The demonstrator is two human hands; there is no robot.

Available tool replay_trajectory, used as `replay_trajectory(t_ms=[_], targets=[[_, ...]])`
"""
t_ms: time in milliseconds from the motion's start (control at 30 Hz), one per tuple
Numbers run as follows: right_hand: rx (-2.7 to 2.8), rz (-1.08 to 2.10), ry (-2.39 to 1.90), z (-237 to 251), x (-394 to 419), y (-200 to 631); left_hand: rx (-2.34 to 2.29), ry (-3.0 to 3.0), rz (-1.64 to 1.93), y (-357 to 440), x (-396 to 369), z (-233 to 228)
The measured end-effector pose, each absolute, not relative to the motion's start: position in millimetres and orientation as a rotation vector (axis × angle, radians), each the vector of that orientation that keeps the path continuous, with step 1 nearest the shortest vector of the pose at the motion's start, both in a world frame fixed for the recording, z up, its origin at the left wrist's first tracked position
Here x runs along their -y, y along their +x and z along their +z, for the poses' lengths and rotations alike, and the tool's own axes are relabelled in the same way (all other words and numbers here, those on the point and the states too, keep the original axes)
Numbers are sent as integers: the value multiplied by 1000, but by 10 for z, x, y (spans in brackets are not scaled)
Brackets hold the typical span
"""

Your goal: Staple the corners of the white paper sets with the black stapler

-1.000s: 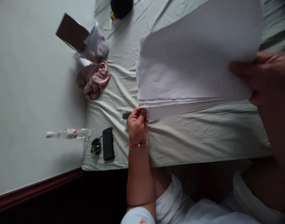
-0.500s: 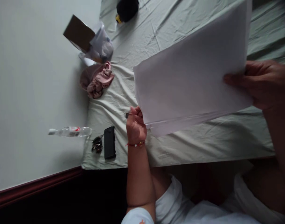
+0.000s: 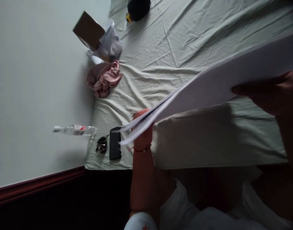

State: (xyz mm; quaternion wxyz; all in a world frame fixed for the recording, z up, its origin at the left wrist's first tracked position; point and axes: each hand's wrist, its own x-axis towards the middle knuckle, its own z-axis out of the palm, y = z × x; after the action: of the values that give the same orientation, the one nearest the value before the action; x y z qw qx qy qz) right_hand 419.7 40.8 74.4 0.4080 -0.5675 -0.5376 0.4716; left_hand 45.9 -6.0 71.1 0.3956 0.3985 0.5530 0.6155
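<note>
The papers are slanting above the cloth, left ends parting. The right hand is pinching them; a loose pinch could be letting them slide apart. The left hand is lying partly behind; I cannot tell its state. A low swing could be knocking the case.

At frame left you have a clear plastic bottle, then what look like keys beside a black case; upper left, crumpled pink cloth, a plastic bag and a cardboard box.
</note>
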Motion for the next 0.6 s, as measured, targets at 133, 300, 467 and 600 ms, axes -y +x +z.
replay_trajectory(t_ms=[133, 300, 467, 600], targets=[[1385, 1009, -1508, 753, -419, 4238, -1364, 1049, 1652, 503, 50, 665], [1450, 1097, -1496, 794, -471, 4207, -1521, 1327, 1340, 529, 44, 658], [1308, 1165, -1454, 792, -451, 4177, -1358, 1225, 1415, 488, 92, 610], [1373, 1228, -1484, 823, -427, 4178, -1277, 1258, 1277, 420, 99, 500]])
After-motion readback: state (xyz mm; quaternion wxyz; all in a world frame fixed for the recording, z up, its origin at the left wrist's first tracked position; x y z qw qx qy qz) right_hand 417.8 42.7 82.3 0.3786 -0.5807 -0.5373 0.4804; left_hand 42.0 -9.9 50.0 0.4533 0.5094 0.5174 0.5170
